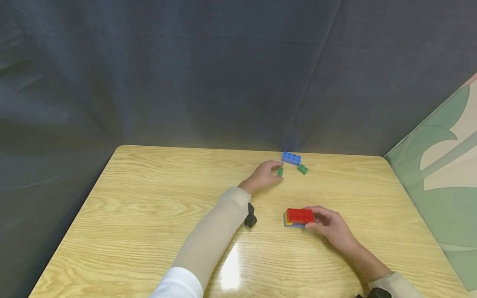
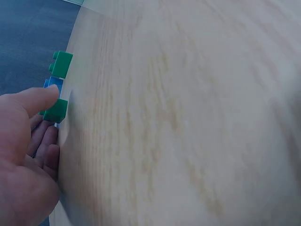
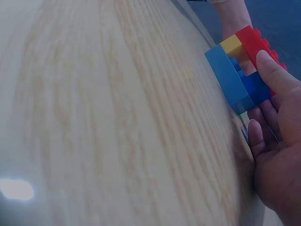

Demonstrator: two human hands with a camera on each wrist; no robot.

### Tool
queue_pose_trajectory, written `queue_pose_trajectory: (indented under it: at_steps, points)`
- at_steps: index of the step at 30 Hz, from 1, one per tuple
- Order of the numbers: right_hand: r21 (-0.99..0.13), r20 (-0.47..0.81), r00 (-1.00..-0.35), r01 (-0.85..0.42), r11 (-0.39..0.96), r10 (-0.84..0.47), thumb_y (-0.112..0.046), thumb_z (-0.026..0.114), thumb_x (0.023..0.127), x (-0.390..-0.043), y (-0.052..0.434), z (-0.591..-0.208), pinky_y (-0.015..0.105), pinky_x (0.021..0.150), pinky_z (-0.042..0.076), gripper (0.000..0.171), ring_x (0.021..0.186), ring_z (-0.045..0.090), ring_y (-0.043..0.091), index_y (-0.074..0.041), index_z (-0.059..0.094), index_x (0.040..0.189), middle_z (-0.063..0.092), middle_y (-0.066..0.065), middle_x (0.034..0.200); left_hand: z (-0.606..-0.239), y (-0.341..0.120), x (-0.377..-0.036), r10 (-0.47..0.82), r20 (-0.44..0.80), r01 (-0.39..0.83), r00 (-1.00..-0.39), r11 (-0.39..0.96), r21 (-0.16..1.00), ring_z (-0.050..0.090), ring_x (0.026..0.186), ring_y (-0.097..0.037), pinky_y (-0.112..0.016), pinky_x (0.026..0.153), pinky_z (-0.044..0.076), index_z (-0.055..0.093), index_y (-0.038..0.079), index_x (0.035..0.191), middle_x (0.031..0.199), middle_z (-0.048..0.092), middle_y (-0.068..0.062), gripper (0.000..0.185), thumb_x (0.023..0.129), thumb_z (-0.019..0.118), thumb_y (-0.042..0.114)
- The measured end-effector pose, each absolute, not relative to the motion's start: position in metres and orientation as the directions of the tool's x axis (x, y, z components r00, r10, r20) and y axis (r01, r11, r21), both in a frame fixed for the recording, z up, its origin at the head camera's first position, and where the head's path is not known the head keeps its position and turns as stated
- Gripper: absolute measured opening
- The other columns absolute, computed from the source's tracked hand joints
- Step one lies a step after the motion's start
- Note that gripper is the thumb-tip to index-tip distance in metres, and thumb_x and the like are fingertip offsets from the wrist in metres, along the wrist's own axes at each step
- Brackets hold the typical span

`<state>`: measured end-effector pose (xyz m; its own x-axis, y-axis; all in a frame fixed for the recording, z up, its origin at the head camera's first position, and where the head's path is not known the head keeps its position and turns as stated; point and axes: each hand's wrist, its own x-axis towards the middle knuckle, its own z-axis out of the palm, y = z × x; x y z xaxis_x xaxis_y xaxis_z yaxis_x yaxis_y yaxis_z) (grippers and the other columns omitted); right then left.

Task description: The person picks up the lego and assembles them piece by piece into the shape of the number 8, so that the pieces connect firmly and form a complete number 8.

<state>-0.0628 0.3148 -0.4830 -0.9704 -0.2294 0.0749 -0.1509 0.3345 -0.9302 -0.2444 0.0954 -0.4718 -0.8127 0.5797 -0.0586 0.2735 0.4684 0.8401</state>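
My left hand [image 1: 265,176] reaches to the far side of the wooden table [image 1: 149,207] and pinches a small green brick [image 1: 280,171] [image 2: 56,110] between thumb and fingers. A second small green brick [image 1: 302,169] [image 2: 61,64] and a long blue brick [image 1: 291,158] lie just beyond it. My right hand [image 1: 328,225] holds a stack of bricks with a red brick [image 1: 299,215] [image 3: 251,40] on top, a yellow brick [image 3: 232,44] and a blue brick [image 3: 256,87] in the middle, and a blue plate [image 3: 226,76] at the bottom. The stack rests on the table.
A small black object [image 1: 250,217] hangs at my left wrist. A dark blue curtain [image 1: 223,70] hangs behind the table. A pale green patterned panel [image 1: 443,165] stands along the right side.
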Motion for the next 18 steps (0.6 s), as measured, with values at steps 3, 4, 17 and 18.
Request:
queue_pose_trajectory:
  at_steps: [3, 4, 17, 18]
  points:
    - [-0.929, 0.086, -0.969, -0.163, 0.332, -0.233, 0.002, 0.072, 0.091, -0.0627, 0.3144, -0.4824, 0.022, 0.073, 0.054, 0.038, 0.087, 0.064, 0.010, 0.007, 0.063, 0.127, 0.070, -0.009, 0.112, -0.4731, 0.0971, -0.2435, 0.566, -0.046, 0.285, -0.823, 0.482, 0.828, 0.052, 0.136, -0.020, -0.025, 0.112, 0.039, 0.054, 0.007, 0.146, 0.150, 0.053, -0.006, 0.052, 0.096, 0.071, 0.009]
    - [-0.928, 0.089, -0.969, -0.165, 0.334, -0.232, 0.002, 0.072, 0.091, -0.0627, 0.3143, -0.4822, 0.022, 0.073, 0.054, 0.038, 0.086, 0.064, 0.010, 0.007, 0.063, 0.127, 0.070, -0.009, 0.112, -0.4737, 0.0976, -0.2433, 0.561, -0.039, 0.292, -0.827, 0.487, 0.823, 0.052, 0.135, -0.020, -0.026, 0.113, 0.038, 0.055, 0.008, 0.145, 0.149, 0.054, -0.006, 0.051, 0.096, 0.071, 0.009]
    - [-0.925, 0.084, -0.970, -0.160, 0.343, -0.227, 0.001, 0.073, 0.091, -0.0617, 0.3144, -0.4833, 0.022, 0.075, 0.055, 0.038, 0.090, 0.066, 0.010, 0.006, 0.063, 0.128, 0.070, -0.008, 0.114, -0.4760, 0.0979, -0.2383, 0.528, 0.049, 0.348, -0.848, 0.484, 0.803, 0.055, 0.132, -0.021, -0.028, 0.114, 0.037, 0.062, 0.007, 0.138, 0.142, 0.060, -0.007, 0.042, 0.096, 0.070, 0.008]
    - [-0.926, 0.085, -0.970, -0.161, 0.341, -0.228, 0.001, 0.073, 0.091, -0.0617, 0.3143, -0.4833, 0.022, 0.075, 0.055, 0.038, 0.090, 0.066, 0.010, 0.006, 0.063, 0.128, 0.070, -0.009, 0.115, -0.4774, 0.0978, -0.2383, 0.524, 0.056, 0.349, -0.850, 0.480, 0.805, 0.056, 0.131, -0.021, -0.028, 0.114, 0.038, 0.062, 0.007, 0.137, 0.142, 0.061, -0.007, 0.042, 0.096, 0.070, 0.008]
